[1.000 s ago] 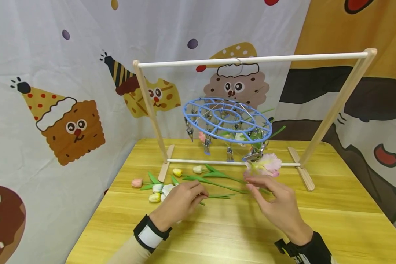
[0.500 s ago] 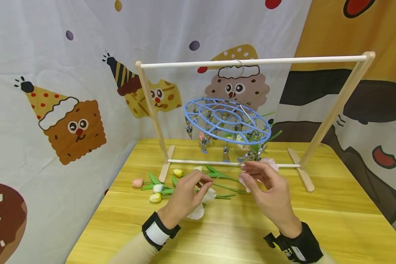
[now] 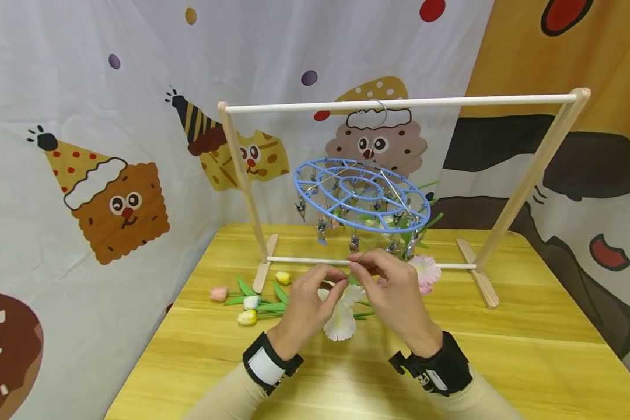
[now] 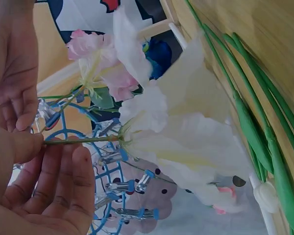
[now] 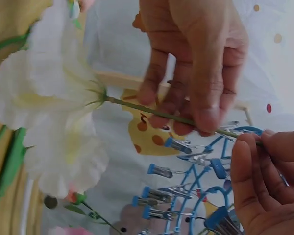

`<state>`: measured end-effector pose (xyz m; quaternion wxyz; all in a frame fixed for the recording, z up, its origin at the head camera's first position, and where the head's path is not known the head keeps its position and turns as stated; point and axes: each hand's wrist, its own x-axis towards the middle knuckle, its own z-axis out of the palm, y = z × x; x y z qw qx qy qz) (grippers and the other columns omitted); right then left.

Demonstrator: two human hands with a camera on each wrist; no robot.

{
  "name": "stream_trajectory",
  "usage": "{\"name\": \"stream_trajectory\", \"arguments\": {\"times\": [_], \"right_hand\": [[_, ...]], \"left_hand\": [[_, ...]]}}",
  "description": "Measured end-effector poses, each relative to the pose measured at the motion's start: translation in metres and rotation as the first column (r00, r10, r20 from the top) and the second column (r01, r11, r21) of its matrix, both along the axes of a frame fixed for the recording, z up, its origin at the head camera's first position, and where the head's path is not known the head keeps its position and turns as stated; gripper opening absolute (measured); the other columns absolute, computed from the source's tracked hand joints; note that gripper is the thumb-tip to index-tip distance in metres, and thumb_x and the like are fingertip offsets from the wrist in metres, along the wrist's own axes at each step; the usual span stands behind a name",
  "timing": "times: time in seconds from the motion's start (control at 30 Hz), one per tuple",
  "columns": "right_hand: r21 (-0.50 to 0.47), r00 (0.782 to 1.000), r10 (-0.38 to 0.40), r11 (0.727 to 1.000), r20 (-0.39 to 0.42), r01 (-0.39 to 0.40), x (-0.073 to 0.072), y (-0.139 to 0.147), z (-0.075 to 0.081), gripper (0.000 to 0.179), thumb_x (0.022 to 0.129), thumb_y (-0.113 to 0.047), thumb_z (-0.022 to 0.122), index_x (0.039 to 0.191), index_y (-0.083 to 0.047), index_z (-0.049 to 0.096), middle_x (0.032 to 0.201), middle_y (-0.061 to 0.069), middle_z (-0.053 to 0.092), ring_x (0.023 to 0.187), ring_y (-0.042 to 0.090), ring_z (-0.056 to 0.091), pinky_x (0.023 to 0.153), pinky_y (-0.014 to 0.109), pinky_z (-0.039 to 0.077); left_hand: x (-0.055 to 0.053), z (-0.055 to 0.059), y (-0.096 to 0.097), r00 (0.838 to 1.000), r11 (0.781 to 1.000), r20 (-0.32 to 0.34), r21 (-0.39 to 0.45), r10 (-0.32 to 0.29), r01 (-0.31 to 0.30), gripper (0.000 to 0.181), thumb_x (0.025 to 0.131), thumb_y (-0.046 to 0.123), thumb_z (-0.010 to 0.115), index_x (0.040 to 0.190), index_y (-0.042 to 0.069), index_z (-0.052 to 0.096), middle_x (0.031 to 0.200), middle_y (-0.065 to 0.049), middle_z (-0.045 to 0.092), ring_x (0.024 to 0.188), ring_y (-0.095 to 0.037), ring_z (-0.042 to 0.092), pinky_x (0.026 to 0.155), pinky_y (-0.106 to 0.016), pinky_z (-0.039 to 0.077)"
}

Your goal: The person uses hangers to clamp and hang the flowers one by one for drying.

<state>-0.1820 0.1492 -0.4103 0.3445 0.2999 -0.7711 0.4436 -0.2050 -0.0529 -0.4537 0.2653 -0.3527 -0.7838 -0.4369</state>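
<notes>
A white artificial flower (image 3: 341,324) hangs head down between the two hands, low over the table. My left hand (image 3: 312,306) pinches its thin green stem between thumb and fingers. In the right wrist view, my right hand (image 5: 269,181) pinches the stem nearer its end. Just beyond the hands hangs a round blue clip hanger (image 3: 370,229) with metal clips (image 4: 120,187) around it. A pink flower (image 3: 425,271) hangs head down at its right front side. More flowers and green stems on its far side are partly hidden.
A wooden rack with a white top bar (image 3: 478,101) bears the hanger. Its lower bar (image 3: 294,260) runs behind the hands. Peach (image 3: 219,293), pale blue (image 3: 251,302) and yellow tulips (image 3: 247,317) lie at left on the wooden table (image 3: 535,350). A printed cloth hangs behind.
My left hand has lifted the white flower and carried it right. The right hand has left the pink flower, come leftward and taken hold of the white flower's stem.
</notes>
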Motion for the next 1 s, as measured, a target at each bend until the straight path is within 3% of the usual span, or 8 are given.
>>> {"name": "stream_trajectory", "arguments": {"times": [0.13, 0.23, 0.37, 0.6, 0.87, 1.0], "right_hand": [[0.04, 0.997, -0.021, 0.999, -0.073, 0.024, -0.005, -0.006, 0.006, 0.023, 0.099, 0.01, 0.086, 0.116, -0.007, 0.085, 0.108, 0.006, 0.087, 0.086, 0.016, 0.081, 0.084, 0.013, 0.064], [0.052, 0.996, -0.019, 0.998, -0.089, 0.024, -0.006, -0.009, 0.01, 0.024, 0.097, 0.008, 0.089, 0.116, -0.007, 0.085, 0.108, 0.006, 0.087, 0.086, 0.017, 0.083, 0.083, 0.015, 0.066], [0.037, 0.997, -0.043, 0.998, -0.061, 0.046, -0.006, -0.011, 0.013, 0.027, 0.097, 0.001, 0.094, 0.121, -0.005, 0.084, 0.107, 0.007, 0.086, 0.085, 0.016, 0.082, 0.08, 0.018, 0.067], [0.008, 0.991, -0.136, 0.991, 0.001, 0.136, -0.005, -0.013, 0.014, 0.017, 0.104, -0.007, 0.089, 0.12, -0.002, 0.084, 0.106, 0.009, 0.086, 0.083, 0.016, 0.081, 0.076, 0.025, 0.069], [0.024, 0.967, -0.253, 0.967, 0.037, 0.253, -0.004, -0.011, 0.015, 0.02, 0.104, -0.011, 0.089, 0.121, -0.001, 0.085, 0.11, 0.012, 0.087, 0.084, 0.021, 0.083, 0.071, 0.038, 0.071], [0.029, 0.958, -0.283, 0.959, 0.039, 0.282, -0.003, -0.008, 0.012, 0.023, 0.105, -0.01, 0.088, 0.126, 0.0, 0.085, 0.112, 0.013, 0.089, 0.087, 0.023, 0.085, 0.072, 0.035, 0.071]], "left_hand": [[-0.002, -0.005, -0.002, 1.0, 1.0, -0.001, 0.004, 0.006, -0.006, 0.011, 0.108, 0.005, 0.084, 0.115, 0.008, 0.078, 0.11, -0.008, 0.083, 0.097, -0.021, 0.084, 0.082, -0.035, 0.074], [-0.003, -0.009, -0.004, 1.0, 1.0, -0.003, 0.005, 0.018, -0.018, 0.012, 0.106, 0.004, 0.086, 0.113, 0.009, 0.078, 0.109, -0.008, 0.083, 0.096, -0.021, 0.084, 0.081, -0.028, 0.072], [-0.005, -0.012, -0.006, 0.999, 0.999, 0.003, 0.018, 0.043, -0.043, 0.012, 0.106, 0.006, 0.087, 0.113, 0.009, 0.079, 0.107, -0.007, 0.083, 0.095, -0.02, 0.085, 0.079, -0.021, 0.07], [-0.007, -0.013, -0.008, 0.996, 0.996, 0.032, 0.033, 0.079, -0.08, 0.01, 0.106, 0.008, 0.087, 0.112, 0.011, 0.078, 0.107, -0.006, 0.084, 0.094, -0.019, 0.085, 0.079, -0.021, 0.07], [-0.009, -0.012, -0.008, 0.995, 0.994, 0.026, 0.039, 0.098, -0.099, 0.012, 0.106, 0.01, 0.088, 0.113, 0.011, 0.078, 0.107, -0.005, 0.084, 0.097, -0.019, 0.085, 0.079, -0.03, 0.073], [-0.009, -0.013, -0.007, 0.995, 0.994, 0.036, 0.047, 0.095, -0.096, 0.011, 0.107, 0.012, 0.087, 0.113, 0.012, 0.078, 0.106, -0.005, 0.084, 0.097, -0.02, 0.085, 0.08, -0.032, 0.074]]}}
